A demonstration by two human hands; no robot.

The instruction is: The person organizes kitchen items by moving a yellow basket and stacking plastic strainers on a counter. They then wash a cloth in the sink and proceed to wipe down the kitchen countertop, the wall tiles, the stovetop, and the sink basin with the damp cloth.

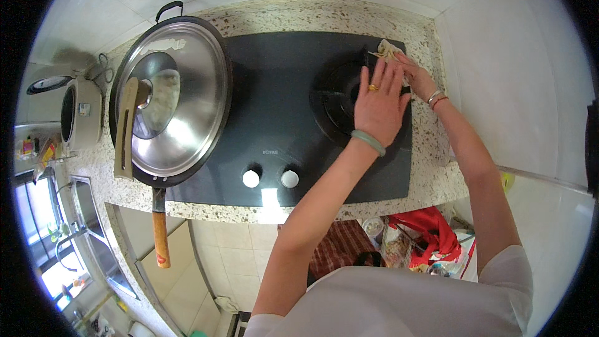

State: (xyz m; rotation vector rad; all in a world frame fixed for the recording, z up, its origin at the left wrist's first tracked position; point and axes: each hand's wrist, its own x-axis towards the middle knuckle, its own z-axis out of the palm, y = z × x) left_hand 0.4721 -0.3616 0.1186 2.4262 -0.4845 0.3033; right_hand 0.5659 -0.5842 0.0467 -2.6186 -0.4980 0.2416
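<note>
My left hand [382,101], with a gold ring and a pale green bangle, is stretched flat over the right side of the black burner [327,97]. Its fingers are extended and it holds nothing that I can see. Beyond it my right hand [419,78] grips a crumpled beige cloth [388,48] at the far right corner of the black glass cooktop [268,87]. Part of the right hand's fingers is hidden behind the left hand and the cloth.
A large wok [228,87] with a steel-and-glass lid [199,112] covers the cooktop's left side, its wooden handle [160,237] jutting past the counter edge. Two white knobs [251,178] sit at the front. A rice cooker [87,115] stands far left; a tiled wall [511,68] borders the right.
</note>
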